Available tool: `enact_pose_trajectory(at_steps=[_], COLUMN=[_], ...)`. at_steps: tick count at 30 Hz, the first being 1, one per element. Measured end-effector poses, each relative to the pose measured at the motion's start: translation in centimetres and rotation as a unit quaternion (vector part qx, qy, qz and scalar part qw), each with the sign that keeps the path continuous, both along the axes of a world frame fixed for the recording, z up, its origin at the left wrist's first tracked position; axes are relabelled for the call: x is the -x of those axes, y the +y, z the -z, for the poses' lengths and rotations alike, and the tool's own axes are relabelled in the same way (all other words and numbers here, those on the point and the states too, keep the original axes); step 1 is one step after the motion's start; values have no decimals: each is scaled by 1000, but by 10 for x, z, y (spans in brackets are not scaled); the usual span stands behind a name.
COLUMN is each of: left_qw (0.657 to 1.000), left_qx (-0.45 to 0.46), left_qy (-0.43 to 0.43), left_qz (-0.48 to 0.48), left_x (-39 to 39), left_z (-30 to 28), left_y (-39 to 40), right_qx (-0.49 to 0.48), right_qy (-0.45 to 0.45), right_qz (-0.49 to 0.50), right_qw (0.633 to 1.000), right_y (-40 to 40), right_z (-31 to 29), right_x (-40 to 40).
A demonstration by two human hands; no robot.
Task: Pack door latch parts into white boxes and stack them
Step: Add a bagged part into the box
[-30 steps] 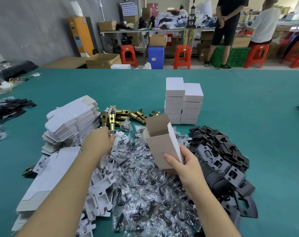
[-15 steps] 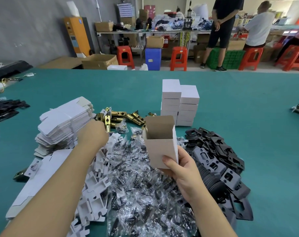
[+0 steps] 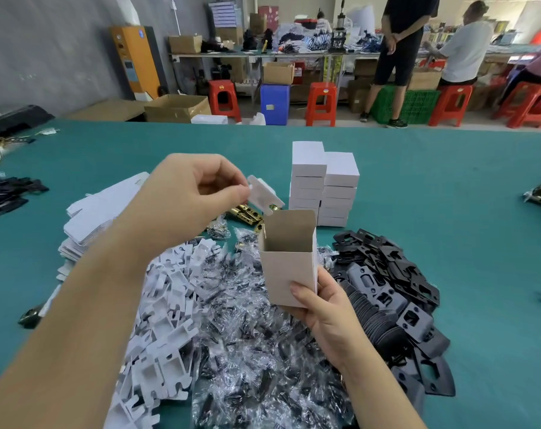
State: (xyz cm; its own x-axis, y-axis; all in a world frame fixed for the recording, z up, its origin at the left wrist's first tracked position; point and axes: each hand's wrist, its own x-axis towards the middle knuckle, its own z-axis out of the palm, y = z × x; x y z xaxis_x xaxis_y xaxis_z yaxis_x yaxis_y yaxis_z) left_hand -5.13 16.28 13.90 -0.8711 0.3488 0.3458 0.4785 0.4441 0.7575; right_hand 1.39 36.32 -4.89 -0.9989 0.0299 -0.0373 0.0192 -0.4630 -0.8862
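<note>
The left hand, which half a second ago was down in the heap of white card inserts on the bench, is now lifted with one insert pinched between thumb and fingertips, just above and behind the open box. The right hand grips that box upright by its lower corner, over the bagged screws, flap raised. Judging from this, the insert goes in next, then latch parts, before the box joins the two stacks of closed boxes behind.

Head-worn view, forward and down (close over table)
</note>
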Motion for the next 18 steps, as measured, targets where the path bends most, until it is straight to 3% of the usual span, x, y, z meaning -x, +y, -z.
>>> enact_pose_trajectory(at_steps=[8, 18], left_qw=[975, 942], left_qx=[210, 336], left_qy=[68, -5], left_qz=[-12, 26], left_x=[6, 11], left_z=[27, 37], left_y=[31, 62], right_qx=[13, 1], right_qy=[-7, -17], right_qz=[-21, -33], right_qw=[1000, 999], right_y=[1, -3], right_z=[0, 3], right_x=[-1, 0])
